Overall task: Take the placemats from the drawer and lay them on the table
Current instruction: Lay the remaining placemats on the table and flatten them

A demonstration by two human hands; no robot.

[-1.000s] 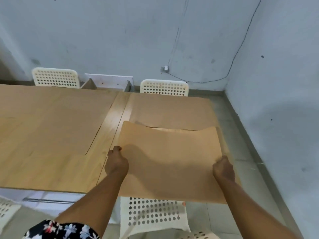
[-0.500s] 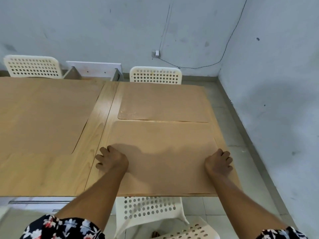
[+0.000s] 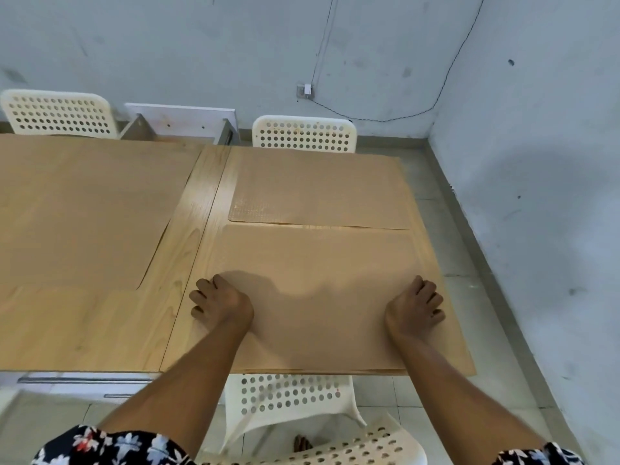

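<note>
Near placemat (image 3: 315, 290) lies flat on the table (image 3: 188, 250), long axis running left to right, its near edge roughly at the table's near edge. Left hand (image 3: 219, 305) rests on its left edge, right hand (image 3: 416, 305) on its right edge; fingers of both curled loosely, pressing down, gripping nothing. Far placemat (image 3: 318, 191) lies just beyond it, the two edges almost touching. Left of the near placemat a strip of bare wood, then a left placemat (image 3: 84, 213). Judged: placement nearly complete; little room remains rightward.

Tan near placemat (image 3: 318, 297) flat on table (image 3: 188, 236), far placemat (image 3: 322, 193) just beyond
</note>
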